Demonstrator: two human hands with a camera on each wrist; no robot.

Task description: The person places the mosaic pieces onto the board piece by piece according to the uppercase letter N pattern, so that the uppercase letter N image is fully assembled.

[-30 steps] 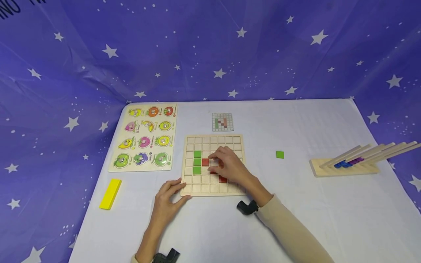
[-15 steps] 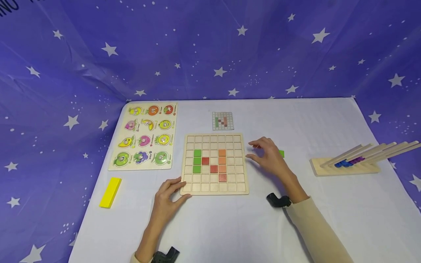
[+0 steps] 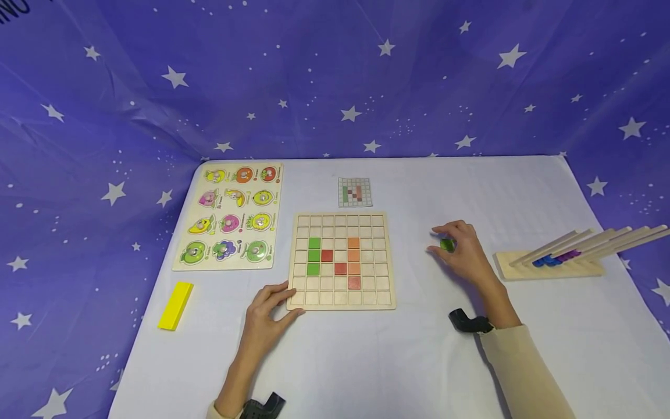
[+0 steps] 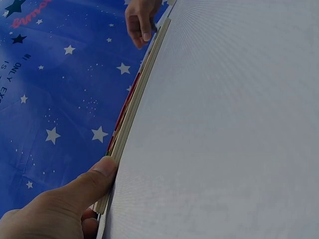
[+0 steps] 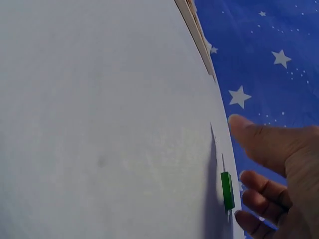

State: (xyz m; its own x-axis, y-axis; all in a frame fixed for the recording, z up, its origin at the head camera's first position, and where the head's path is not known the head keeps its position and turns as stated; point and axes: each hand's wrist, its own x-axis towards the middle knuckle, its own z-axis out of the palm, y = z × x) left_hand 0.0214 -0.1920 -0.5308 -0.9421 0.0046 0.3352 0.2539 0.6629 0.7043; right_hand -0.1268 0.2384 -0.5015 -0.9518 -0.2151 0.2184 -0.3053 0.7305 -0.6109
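Observation:
A square wooden grid board (image 3: pixel 341 298) lies mid-table in the head view, with green, red and orange square tiles set in some cells. My left hand (image 3: pixel 266 319) holds its near left corner, thumb along the front edge and fingers at the left side; the left wrist view shows the thumb (image 4: pixel 99 172) against the board's edge. To the right of the board, my right hand (image 3: pixel 466 254) hovers around a loose green tile (image 3: pixel 447 244), thumb and fingers apart. In the right wrist view the green tile (image 5: pixel 227 191) is on the table, with a gap to the thumb.
A small printed pattern card (image 3: pixel 355 192) lies behind the board. Farther left are a fruit peg puzzle (image 3: pixel 225 267) and a yellow block (image 3: pixel 175 306). At the right stands a wooden base (image 3: pixel 549 273) with slanted-looking rods and blue and purple pieces.
My right hand has left the board and moved right to the loose green tile, uncovering the orange and red tiles. The left hand has stayed at the board's corner.

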